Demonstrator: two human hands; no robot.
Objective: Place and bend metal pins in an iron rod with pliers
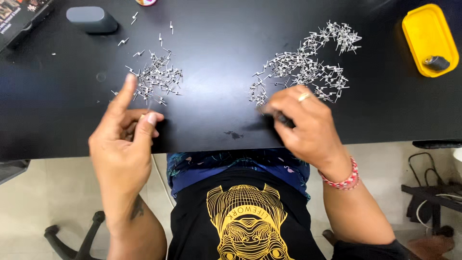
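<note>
My left hand (122, 139) hovers over the near edge of the black table (216, 110), index finger raised, thumb and other fingers pinched around something small that I cannot make out. Just beyond it lies a heap of small silver metal pins (156, 77). My right hand (303, 123), with a ring and a red bead bracelet, grips a dark slim tool (284, 119) close to the table surface. It sits at the near end of a larger spread of the same metal pins (308, 65).
A yellow tray (426, 33) holding a small dark cylinder (437, 62) stands at the far right. A grey rounded block (91, 19) lies far left, a dark box (19, 17) at the corner. Chair legs and cables are on the floor.
</note>
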